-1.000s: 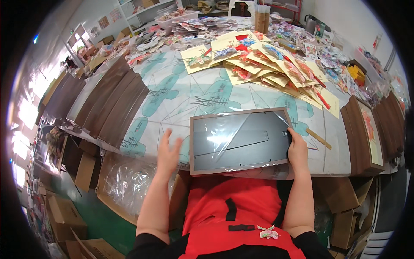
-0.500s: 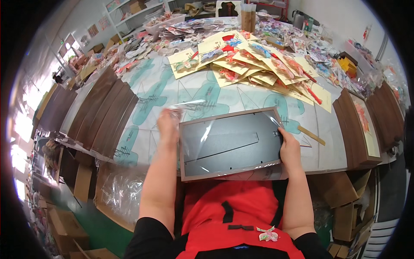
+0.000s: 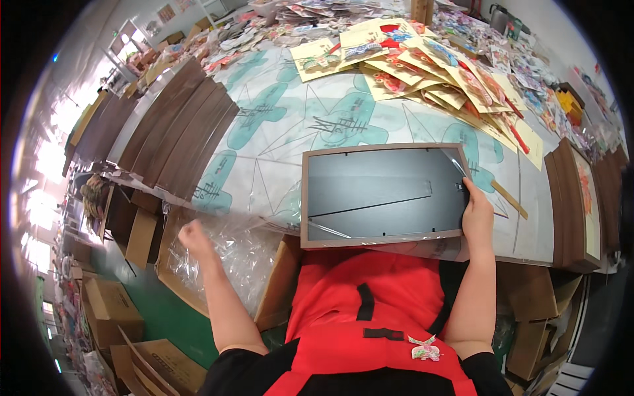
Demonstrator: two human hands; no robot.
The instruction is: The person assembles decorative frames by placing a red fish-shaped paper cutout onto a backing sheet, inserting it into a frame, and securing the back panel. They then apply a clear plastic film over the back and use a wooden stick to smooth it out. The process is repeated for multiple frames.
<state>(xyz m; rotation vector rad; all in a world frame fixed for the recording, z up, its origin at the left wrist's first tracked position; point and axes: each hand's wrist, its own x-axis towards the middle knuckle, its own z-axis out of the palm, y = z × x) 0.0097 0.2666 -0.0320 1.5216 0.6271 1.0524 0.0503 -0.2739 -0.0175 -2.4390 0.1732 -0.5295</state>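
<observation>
Right hand point(image 3: 477, 214) was clamped on the right edge of a rectangular brown wooden picture frame with a dark grey glossy panel point(image 3: 386, 195), fingers wrapped over the rim and thumb side toward the body. That frame lay nearly flat, its near edge at the table edge just above the person's red apron with black straps point(image 3: 370, 317), its far edge resting over the patterned tabletop. Thin clear film appeared to cling to the panel near the upper right corner; how far it covered the glass could not be told.

Left hand point(image 3: 193, 235) was closed into a loose fist, held out to the left and well apart from the frame, over an open brown cardboard box lined with crumpled clear plastic sheeting point(image 3: 231, 254). Whether the fist gripped a piece of that plastic could not be told.

Outward from the frame, the white table covering printed with teal shapes point(image 3: 290, 119) extended across the bench. A fanned row of dark brown flat boards point(image 3: 178, 125) lay along its left side. A spread of yellow cards bearing colourful paper decorations point(image 3: 422, 72) occupied the far right portion. A thin wooden stick point(image 3: 510, 199) lay just beside the right hand. More brown frames stacked on edge point(image 3: 578, 198) stood at the right end. Further cardboard cartons point(image 3: 112, 310) sat on the green floor at lower left.
</observation>
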